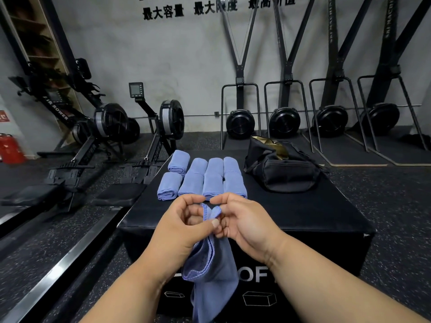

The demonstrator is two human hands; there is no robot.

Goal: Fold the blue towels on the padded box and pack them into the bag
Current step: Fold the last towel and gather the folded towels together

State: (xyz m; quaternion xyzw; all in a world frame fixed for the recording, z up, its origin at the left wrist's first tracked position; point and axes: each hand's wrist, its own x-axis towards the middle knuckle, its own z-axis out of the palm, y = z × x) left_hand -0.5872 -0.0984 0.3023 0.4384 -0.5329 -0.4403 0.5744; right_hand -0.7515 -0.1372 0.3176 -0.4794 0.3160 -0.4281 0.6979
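Rowing machines (112, 127) stand on the floor at far left, beside the padded box (303, 213), on whose top eight folded blue towels (203, 178) lie in two rows, left of the black bag (282, 169) with its mouth open. At the near edge the left hand (184, 229) pinches the hem of an unfolded blue towel (210, 271) that hangs down the box front; the right hand (242, 220) pinches the same hem just beside it
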